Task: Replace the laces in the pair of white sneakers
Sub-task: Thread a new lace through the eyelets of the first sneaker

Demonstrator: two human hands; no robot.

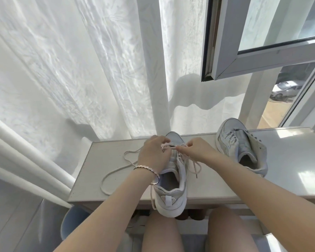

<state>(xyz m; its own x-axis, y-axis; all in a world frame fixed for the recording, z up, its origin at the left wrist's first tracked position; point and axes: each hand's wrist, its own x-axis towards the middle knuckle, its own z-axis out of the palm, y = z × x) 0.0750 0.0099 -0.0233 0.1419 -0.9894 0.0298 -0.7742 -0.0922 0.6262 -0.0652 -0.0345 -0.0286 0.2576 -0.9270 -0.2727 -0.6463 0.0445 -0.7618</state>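
Note:
A white sneaker stands on the pale bench top, toe pointing away from me and heel over the near edge. My left hand holds the shoe's front with its fingers curled at the eyelets, a bracelet on the wrist. My right hand pinches the white lace over the eyelets. One long lace end loops across the bench to the left; another end hangs down on the right. The second white sneaker, laced, stands at the back right.
A white curtain hangs right behind the bench. An open window sash juts in above the second shoe. A blue bin stands on the floor at the left, and my knees are under the bench's near edge.

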